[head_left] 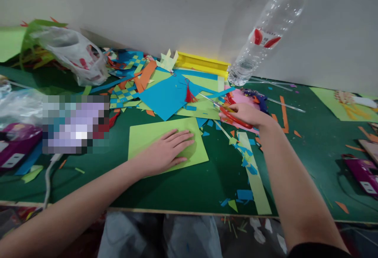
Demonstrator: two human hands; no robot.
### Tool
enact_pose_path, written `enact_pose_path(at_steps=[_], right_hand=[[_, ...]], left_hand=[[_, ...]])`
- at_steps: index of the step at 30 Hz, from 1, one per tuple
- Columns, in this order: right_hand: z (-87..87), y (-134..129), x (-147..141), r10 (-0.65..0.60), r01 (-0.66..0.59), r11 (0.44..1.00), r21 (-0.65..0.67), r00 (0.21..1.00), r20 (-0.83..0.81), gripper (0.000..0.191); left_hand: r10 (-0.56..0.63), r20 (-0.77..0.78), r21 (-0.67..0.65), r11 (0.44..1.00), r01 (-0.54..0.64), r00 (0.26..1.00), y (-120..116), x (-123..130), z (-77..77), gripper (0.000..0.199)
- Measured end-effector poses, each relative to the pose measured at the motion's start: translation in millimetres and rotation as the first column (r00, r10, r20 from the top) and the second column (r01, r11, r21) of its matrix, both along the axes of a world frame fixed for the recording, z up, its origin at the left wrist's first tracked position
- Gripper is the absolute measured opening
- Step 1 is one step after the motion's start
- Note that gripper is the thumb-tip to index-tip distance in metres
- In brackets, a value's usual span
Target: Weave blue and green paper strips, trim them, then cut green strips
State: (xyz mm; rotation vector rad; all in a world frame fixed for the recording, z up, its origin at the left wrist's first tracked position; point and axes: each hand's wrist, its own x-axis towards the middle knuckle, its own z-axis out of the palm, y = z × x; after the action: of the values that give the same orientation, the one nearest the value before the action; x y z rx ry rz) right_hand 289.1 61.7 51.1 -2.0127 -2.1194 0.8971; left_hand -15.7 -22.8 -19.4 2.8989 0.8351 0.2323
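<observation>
Sheet: light-green rectangular paper, plain and matte, straight edges, lying flat at a slight slant on the dark-green tabletop, near its front edge. Lower-left part covered by the wrist; whether single or folded, cannot tell.

Left hand: palm down on the sheet, fingers extended and nearly together, pressing flat, nothing grasped.

Right hand: fingers curled round the handles of metal-bladed scissors with red plastic handles. Blades point left and away from the person, tips just beside a dark-red thread tassel. Exact blade opening: cannot tell.

Beyond the sheet: bright-blue square paper, set cornerwise. Right of the sheet: pale-green paper strip, small blue scraps on its upper part.
</observation>
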Motion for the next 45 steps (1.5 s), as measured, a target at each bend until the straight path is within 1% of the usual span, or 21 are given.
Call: enact_pose_path(at_steps=[1, 2, 3, 4, 5, 7, 8, 9, 11, 14, 15, 18, 21, 25, 28, 33, 37, 40, 45], right_hand=[[-0.1, -1.2, -1.7, -0.010, 0.010, 1.000, 0.006, 0.998, -0.062, 0.046], [-0.7, -2.3, -3.8, -0.047, 0.051, 0.998, 0.045, 0.994, -0.099, 0.047], [-1.8, -3.2, -6.1, -0.095, 0.106, 0.988, 0.109, 0.990, -0.100, 0.048], [-3.5, -4.2, -8.2, -0.139, 0.149, 0.969, 0.195, 0.988, -0.067, 0.050], [-5.8, -5.3, -10.0, -0.162, 0.157, 0.943, 0.292, 0.987, -0.006, 0.053], [-11.3, -8.7, -11.9, -0.163, 0.072, 0.889, 0.451, 0.972, 0.167, 0.063], [-14.1, -11.2, -11.8, -0.148, 0.010, 0.875, 0.484, 0.958, 0.247, 0.067], [-16.5, -14.4, -11.1, -0.124, -0.041, 0.872, 0.488, 0.946, 0.301, 0.069], [-19.6, -22.4, -8.3, -0.059, -0.097, 0.881, 0.462, 0.948, 0.312, 0.068], [-19.3, -37.9, -1.9, 0.062, -0.146, 0.897, 0.417, 0.976, 0.208, 0.062], [-18.3, -43.5, 0.7, 0.117, -0.183, 0.902, 0.391, 0.975, 0.186, 0.060], [-14.4, -60.2, 8.9, 0.266, -0.297, 0.912, 0.284, 0.953, 0.145, 0.055], [-11.2, -74.5, 15.2, 0.343, -0.370, 0.899, 0.233, 0.927, 0.150, 0.051], [-10.3, -86.5, 18.7, 0.374, -0.392, 0.904, 0.168, 0.918, 0.130, 0.049], [-14.3, -89.2, 20.9, 0.355, -0.365, 0.920, 0.139, 0.930, 0.093, 0.047], [-23.2, -89.5, 26.8, 0.339, -0.349, 0.933, 0.086, 0.934, 0.116, 0.046], [-23.9, -93.0, 25.3, 0.349, -0.358, 0.932, 0.053, 0.928, 0.130, 0.046], [-24.0, -96.0, 21.8, 0.382, -0.395, 0.917, 0.059, 0.910, 0.158, 0.047], [-29.1, -98.9, 21.3, 0.416, -0.434, 0.892, 0.128, 0.897, 0.148, 0.047]], left_hand=[[0.002, -0.002, 0.003, 1.000, -0.002, 1.000, -0.2, -0.2, 0.4, 0.057], [0.003, -0.006, 0.007, 1.000, -0.003, 1.000, -0.5, -0.5, 0.8, 0.057], [0.003, -0.011, 0.010, 1.000, -0.003, 1.000, -0.8, -1.1, 1.2, 0.057], [0.003, -0.016, 0.014, 1.000, -0.003, 1.000, -1.1, -2.0, 1.5, 0.056], [0.003, -0.019, 0.017, 1.000, -0.003, 1.000, -1.3, -3.2, 1.6, 0.056], [0.016, -0.025, 0.023, 1.000, -0.015, 1.000, -1.4, -6.5, 1.3, 0.057], [0.029, -0.028, 0.025, 0.999, -0.029, 0.999, -1.2, -8.5, 0.8, 0.057], [0.045, -0.030, 0.028, 0.999, -0.045, 0.999, -0.6, -10.6, 0.2, 0.058], [0.069, -0.038, 0.025, 0.997, -0.068, 0.997, 1.2, -14.8, -0.7, 0.060], [0.070, -0.048, 0.004, 0.998, -0.070, 0.996, 5.5, -20.1, 0.4, 0.059], [0.072, -0.049, -0.008, 0.997, -0.072, 0.996, 7.4, -21.5, 1.8, 0.058], [0.080, -0.047, -0.060, 0.995, -0.083, 0.996, 14.0, -24.5, 7.7, 0.054], [0.084, -0.029, -0.091, 0.992, -0.086, 0.996, 19.8, -23.5, 12.9, 0.051], [0.109, -0.007, -0.067, 0.992, -0.109, 0.994, 20.4, -15.3, 12.2, 0.054], [0.092, 0.024, -0.052, 0.994, -0.091, 0.995, 17.0, -9.0, 6.9, 0.061], [0.079, 0.019, -0.040, 0.996, -0.078, 0.997, 14.3, -4.9, 1.2, 0.060], [0.085, 0.006, -0.042, 0.996, -0.084, 0.996, 14.8, -4.1, 1.4, 0.061], [0.092, 0.008, -0.046, 0.995, -0.092, 0.996, 14.8, -3.7, 2.5, 0.061], [0.091, -0.005, -0.057, 0.994, -0.091, 0.996, 15.3, -3.6, 3.4, 0.062]])
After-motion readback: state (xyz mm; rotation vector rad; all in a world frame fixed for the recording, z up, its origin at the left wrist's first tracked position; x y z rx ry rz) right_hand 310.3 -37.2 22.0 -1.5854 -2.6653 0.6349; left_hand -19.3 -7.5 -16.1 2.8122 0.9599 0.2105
